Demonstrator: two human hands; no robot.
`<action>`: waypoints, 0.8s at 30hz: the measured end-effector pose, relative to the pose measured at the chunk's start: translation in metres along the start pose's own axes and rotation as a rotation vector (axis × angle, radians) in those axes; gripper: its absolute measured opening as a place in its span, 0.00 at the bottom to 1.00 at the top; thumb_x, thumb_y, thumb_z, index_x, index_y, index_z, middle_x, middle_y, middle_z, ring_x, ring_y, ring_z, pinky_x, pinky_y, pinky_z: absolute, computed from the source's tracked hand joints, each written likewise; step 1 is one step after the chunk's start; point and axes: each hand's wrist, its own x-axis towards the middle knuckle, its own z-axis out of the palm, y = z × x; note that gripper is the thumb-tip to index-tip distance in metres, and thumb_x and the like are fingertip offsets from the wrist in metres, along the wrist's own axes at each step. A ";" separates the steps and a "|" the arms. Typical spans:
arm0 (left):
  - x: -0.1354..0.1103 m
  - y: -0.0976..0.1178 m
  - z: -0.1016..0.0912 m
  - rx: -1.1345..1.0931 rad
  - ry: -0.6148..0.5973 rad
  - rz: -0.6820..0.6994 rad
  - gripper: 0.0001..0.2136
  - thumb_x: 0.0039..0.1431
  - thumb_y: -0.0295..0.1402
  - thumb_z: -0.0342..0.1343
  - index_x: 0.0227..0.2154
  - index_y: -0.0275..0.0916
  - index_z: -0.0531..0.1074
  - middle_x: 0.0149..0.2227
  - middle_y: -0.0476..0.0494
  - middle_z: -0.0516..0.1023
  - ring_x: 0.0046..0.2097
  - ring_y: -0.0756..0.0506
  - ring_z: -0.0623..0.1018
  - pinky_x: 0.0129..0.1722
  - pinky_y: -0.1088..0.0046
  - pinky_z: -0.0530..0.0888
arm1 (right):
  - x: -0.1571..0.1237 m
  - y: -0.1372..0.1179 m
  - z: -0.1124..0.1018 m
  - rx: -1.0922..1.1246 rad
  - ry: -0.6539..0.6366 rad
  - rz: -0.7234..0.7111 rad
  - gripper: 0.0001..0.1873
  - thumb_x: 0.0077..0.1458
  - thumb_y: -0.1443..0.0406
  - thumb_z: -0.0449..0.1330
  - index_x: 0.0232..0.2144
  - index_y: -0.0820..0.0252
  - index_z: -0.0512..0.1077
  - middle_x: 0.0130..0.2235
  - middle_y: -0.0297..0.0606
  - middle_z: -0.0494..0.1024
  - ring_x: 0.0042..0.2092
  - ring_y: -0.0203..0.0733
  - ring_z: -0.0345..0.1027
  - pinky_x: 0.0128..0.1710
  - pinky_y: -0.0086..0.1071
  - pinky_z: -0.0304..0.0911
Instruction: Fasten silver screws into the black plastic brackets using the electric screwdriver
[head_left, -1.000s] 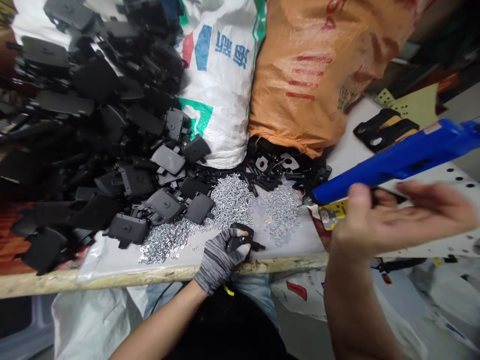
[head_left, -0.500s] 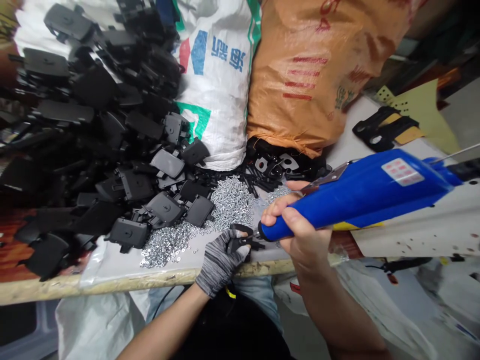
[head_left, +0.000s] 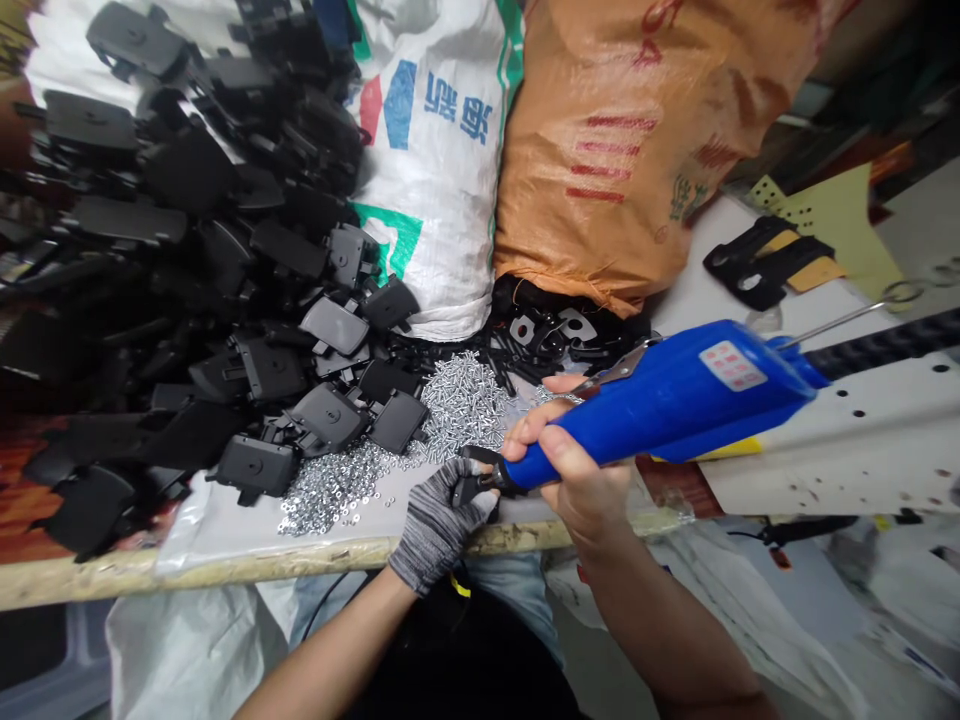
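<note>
- Step in hand, as far as it can be judged: driving a screw into a small black plastic part (head_left: 474, 482), with the tip of the blue power screwdriver (head_left: 660, 410) brought right up against it
- What the next move calls for, as a judgement: the bit seated squarely and the driver kept in line, while the part is held firmly enough not to turn
- The small black plastic part sits low in the centre of the frame, just above the front edge of the bench, and has a curved loop and a short arm; fingers and the driver's tip hide much of it, and no screw can be made out
- The left hand (head_left: 439, 525), in a grey knit glove, is closed around the small black plastic part, gripping it
- The right hand (head_left: 574, 470), bare, is closed around the narrow front of the blue power screwdriver, which runs off toward the right edge
- Loose silver screws (head_left: 461, 405) lie in a heap just above the hands, with small silver washers (head_left: 337, 490) spread to their left on a plastic sheet (head_left: 199, 530)
- Black plastic housings (head_left: 187, 250) are piled at the upper left, beside a white woven sack (head_left: 427, 170) and an orange woven sack (head_left: 630, 150) at the top centre
</note>
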 end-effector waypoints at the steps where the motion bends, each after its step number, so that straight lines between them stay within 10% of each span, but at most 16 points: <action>1: 0.000 0.000 0.000 -0.003 -0.007 -0.007 0.13 0.55 0.37 0.63 0.40 0.36 0.77 0.42 0.43 0.84 0.41 0.44 0.81 0.44 0.69 0.77 | -0.001 0.004 -0.001 -0.008 -0.023 -0.004 0.19 0.53 0.61 0.66 0.45 0.52 0.64 0.26 0.25 0.73 0.25 0.39 0.71 0.31 0.39 0.71; 24: 0.002 0.001 -0.001 0.190 0.031 0.050 0.10 0.55 0.34 0.63 0.39 0.38 0.78 0.38 0.45 0.84 0.39 0.44 0.80 0.45 0.68 0.77 | 0.005 0.016 -0.012 -0.053 -0.305 -0.094 0.18 0.56 0.59 0.64 0.45 0.50 0.62 0.26 0.26 0.71 0.25 0.38 0.70 0.29 0.38 0.70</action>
